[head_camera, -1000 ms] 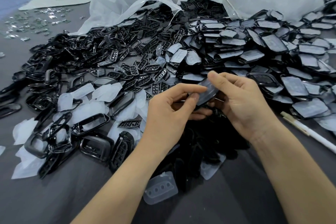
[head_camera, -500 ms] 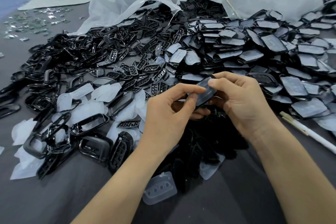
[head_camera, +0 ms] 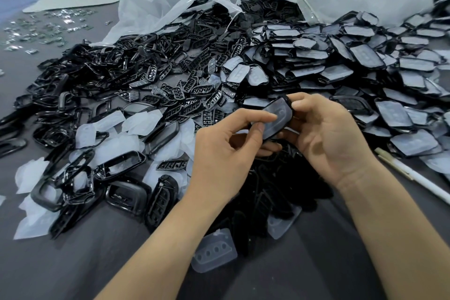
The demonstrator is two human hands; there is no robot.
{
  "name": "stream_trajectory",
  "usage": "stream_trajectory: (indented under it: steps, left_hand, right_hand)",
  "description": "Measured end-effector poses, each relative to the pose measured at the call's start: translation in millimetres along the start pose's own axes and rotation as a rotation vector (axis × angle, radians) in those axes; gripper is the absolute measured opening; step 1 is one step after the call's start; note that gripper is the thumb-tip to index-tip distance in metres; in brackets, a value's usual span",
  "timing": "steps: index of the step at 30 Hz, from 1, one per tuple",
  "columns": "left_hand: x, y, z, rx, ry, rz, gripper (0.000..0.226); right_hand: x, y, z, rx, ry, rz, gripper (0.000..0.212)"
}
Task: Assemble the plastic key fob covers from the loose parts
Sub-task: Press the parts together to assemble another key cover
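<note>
Not much has shifted over the last second tbh. The right hand (head_camera: 326, 139) has curled its fingers (head_camera: 300, 104) round the far end of the key fob cover (head_camera: 277, 118), and the cover has tipped so its pale, filmy face looks up more at the camera. The left hand (head_camera: 219, 153) sits about where it was.

Both hands hold the cover up off the desk (head_camera: 73, 263). My guess is it's tilted like that so the edge can be checked and squeezed shut all round, so a press-fit step rather than grabbing a new piece. Left of the cover lie loose black frames (head_camera: 97, 85) and clear pads (head_camera: 214, 251). Right of it and beyond is the stack of finished-looking covers (head_camera: 341, 56), so done ones probably land there.

Left thumb and forefinger (head_camera: 259, 126) pinch the near edge, open only as far as the part is thick. The right fingers are curled tight on the far end. Can't tell where that thumb sits, since the cover hides it.
</note>
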State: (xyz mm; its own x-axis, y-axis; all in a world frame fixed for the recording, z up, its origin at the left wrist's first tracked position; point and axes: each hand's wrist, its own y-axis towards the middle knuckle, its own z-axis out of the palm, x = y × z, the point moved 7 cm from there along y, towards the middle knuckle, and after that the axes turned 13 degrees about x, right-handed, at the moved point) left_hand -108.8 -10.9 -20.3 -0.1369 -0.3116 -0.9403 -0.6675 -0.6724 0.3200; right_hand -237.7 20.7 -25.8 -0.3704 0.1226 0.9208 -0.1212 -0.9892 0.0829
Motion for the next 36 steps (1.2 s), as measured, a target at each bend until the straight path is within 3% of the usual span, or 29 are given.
stream_trajectory:
  steps: [4, 8, 11, 20, 36]
  left_hand:
    - [0.2, 0.5, -0.8, -0.007, -0.006, 0.009, 0.02]
    - [-0.8, -0.2, -1.5, -0.004, 0.02, 0.015, 0.021]
    - [-2.6, -0.6, -1.0, 0.003, 0.086, 0.029, 0.021]
    - [-5.8, -1.2, -0.4, -0.007, 0.233, 0.051, 0.022]
    - [-4.5, -0.6, -0.8, -0.009, 0.094, 0.033, 0.022]
  right_hand:
    - [-0.1, 0.0, -1.1, -0.024, -0.079, -0.008, 0.013]
    - [0.7, -0.9, -2.3, -0.064, -0.103, -0.036, 0.034]
    - [0.6, 0.0, -5.1, -0.086, -0.159, -0.036, 0.021]
    - [2.3, 1.1, -8.8, -0.124, -0.228, -0.027, 0.013]
    - [0.9, -1.4, -4.4, -0.119, -0.122, -0.056, 0.032]
